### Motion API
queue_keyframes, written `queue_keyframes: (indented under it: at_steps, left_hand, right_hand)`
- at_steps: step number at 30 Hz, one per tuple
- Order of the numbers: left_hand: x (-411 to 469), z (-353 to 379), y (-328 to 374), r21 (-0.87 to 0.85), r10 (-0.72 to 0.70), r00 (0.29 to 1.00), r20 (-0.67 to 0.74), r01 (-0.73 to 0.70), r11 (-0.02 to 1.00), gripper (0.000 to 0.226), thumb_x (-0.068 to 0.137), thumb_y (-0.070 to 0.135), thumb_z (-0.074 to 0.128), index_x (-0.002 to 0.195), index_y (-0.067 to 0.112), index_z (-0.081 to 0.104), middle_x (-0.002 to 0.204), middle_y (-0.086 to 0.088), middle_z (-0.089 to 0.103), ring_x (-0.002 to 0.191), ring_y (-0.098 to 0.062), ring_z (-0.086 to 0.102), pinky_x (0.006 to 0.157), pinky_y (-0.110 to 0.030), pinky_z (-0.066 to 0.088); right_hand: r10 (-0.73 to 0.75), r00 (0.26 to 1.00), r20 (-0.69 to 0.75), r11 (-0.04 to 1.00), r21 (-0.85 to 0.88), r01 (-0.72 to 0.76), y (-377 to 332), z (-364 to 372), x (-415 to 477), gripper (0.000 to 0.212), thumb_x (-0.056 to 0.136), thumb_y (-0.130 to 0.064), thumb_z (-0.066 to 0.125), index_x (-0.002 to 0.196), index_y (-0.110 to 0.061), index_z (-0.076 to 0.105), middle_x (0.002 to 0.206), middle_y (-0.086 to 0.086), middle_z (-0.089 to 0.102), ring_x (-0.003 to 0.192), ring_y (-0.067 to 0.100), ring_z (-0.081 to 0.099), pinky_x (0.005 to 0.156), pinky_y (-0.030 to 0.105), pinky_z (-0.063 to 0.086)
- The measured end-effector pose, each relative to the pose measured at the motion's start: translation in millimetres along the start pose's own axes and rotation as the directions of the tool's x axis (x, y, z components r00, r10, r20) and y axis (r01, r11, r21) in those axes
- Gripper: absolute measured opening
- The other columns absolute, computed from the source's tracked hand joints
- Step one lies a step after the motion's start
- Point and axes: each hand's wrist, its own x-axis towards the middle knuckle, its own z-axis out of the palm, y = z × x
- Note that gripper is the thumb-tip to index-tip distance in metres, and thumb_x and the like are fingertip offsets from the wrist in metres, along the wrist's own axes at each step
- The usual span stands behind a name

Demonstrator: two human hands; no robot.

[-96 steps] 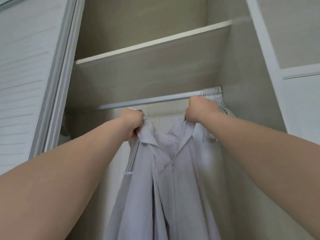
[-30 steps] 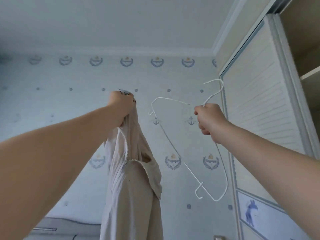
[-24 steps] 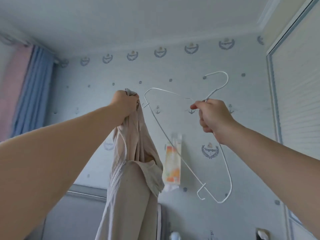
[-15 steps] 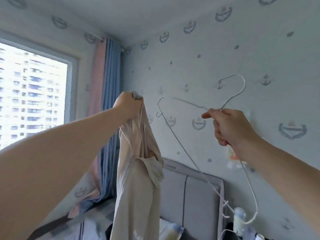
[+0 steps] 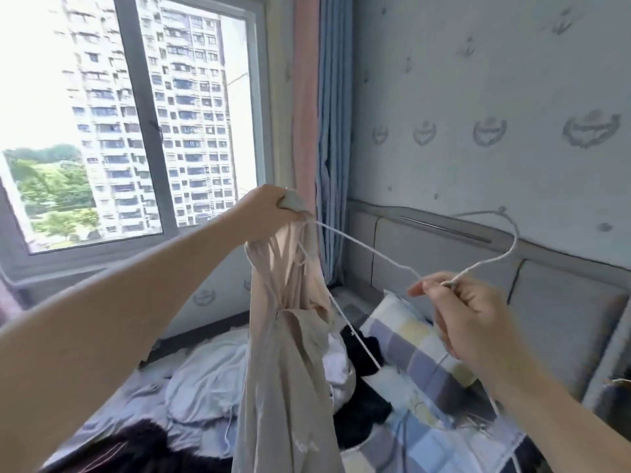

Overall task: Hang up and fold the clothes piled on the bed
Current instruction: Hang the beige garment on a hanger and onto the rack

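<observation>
The left hand (image 5: 269, 208) is clutching the bunched top of a beige zip-up garment (image 5: 290, 353), fingers curled tight around the cloth, and the garment is hanging straight down over the bed (image 5: 444, 435). The right hand (image 5: 467, 319) is pinching a white wire hanger (image 5: 358, 244) at its neck just under the hook, with one hanger shoulder reaching the garment's top beside the left hand. Pale and black clothes (image 5: 211, 380) are lying piled on the bed below, near a checked pillow (image 5: 420, 353).
</observation>
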Motion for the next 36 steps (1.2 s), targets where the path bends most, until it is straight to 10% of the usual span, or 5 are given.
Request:
queue_keyframes:
  at_steps: [11, 25, 28, 32, 36]
  left_hand:
    - [-86.1, 65.3, -169.3, -0.045, -0.152, 0.970, 0.190, 0.163, 0.986, 0.020, 0.079, 0.045, 0.081, 0.092, 0.030, 0.078, 0.067, 0.017, 0.068, 0.054, 0.005, 0.054, 0.054, -0.015, 0.046]
    - [-181.2, 169.4, -154.0, -0.303, -0.130, 0.857, 0.499, 0.312, 0.901, 0.018, 0.091, 0.026, 0.073, 0.085, 0.009, 0.073, 0.077, -0.005, 0.072, 0.067, -0.011, 0.060, 0.066, -0.032, 0.052]
    - [-185.2, 165.2, -162.9, -0.333, -0.016, 0.875, 0.484, 0.201, 0.921, 0.025, 0.094, 0.031, 0.068, 0.091, 0.006, 0.070, 0.084, -0.009, 0.066, 0.074, -0.010, 0.057, 0.070, -0.037, 0.049]
    - [-180.7, 155.1, -182.2, 0.189, 0.155, 0.913, 0.378, -0.239, 0.952, 0.052, 0.087, 0.069, 0.048, 0.128, 0.042, 0.063, 0.132, 0.017, 0.052, 0.132, -0.016, 0.037, 0.113, -0.041, 0.025]
    - [-165.1, 160.0, -190.1, 0.077, 0.268, 0.821, 0.504, -0.352, 0.933, 0.023, 0.101, 0.040, 0.053, 0.110, 0.030, 0.071, 0.106, 0.014, 0.069, 0.104, -0.016, 0.063, 0.089, -0.039, 0.049]
  right_hand:
    - [0.121, 0.980, 0.156, 0.991, -0.073, -0.111, 91.5, 129.9, -86.0, 0.024, 0.094, -0.032, 0.051, 0.083, -0.025, 0.072, 0.043, -0.003, 0.028, 0.038, 0.004, 0.024, 0.040, 0.022, 0.018]
    - [0.389, 0.904, 0.177, 0.916, -0.176, -0.360, 179.2, 221.0, -130.2, 0.046, 0.098, -0.009, 0.057, 0.057, -0.012, 0.036, 0.048, 0.000, 0.036, 0.045, 0.007, 0.036, 0.045, 0.014, 0.024]
    - [0.405, 0.890, 0.206, 0.914, -0.075, -0.399, 179.7, 209.9, -127.8, 0.048, 0.100, -0.019, 0.059, 0.057, -0.011, 0.040, 0.048, -0.004, 0.039, 0.047, 0.005, 0.035, 0.046, 0.018, 0.027]
    - [0.351, 0.892, 0.284, 0.933, -0.030, -0.357, 173.4, 187.9, -112.1, 0.050, 0.097, -0.034, 0.055, 0.071, 0.009, 0.056, 0.059, 0.020, 0.047, 0.051, 0.030, 0.043, 0.050, 0.040, 0.036]
    - [0.354, 0.859, 0.370, 0.930, -0.040, -0.366, 178.7, 169.2, -103.2, 0.034, 0.100, -0.019, 0.058, 0.076, 0.006, 0.059, 0.054, 0.003, 0.043, 0.047, 0.010, 0.037, 0.049, 0.023, 0.032]
